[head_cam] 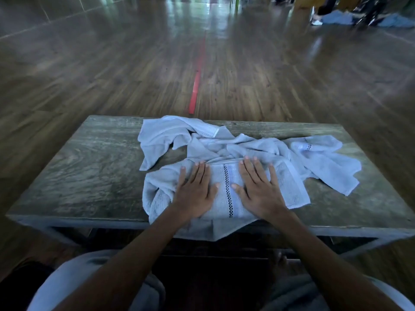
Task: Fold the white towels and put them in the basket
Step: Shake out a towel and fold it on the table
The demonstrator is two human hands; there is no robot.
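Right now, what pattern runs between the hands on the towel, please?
A dark checkered stripe on the white towel, head view.

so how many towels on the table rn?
3, I think: one flat under both hands, one crumpled at the back left, one at the right. The overlapping middle could hide another.

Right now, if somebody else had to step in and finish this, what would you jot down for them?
Left hand and right hand: both flat, fingers spread, pressing the near towel on the wooden table; nothing gripped.
Near towel: partly folded, one edge hanging over the table's front.
Other towels: crumpled heap behind it, unfolded.
Basket: not in view.
Left: finish this fold, fold the rest, find the basket, load it.
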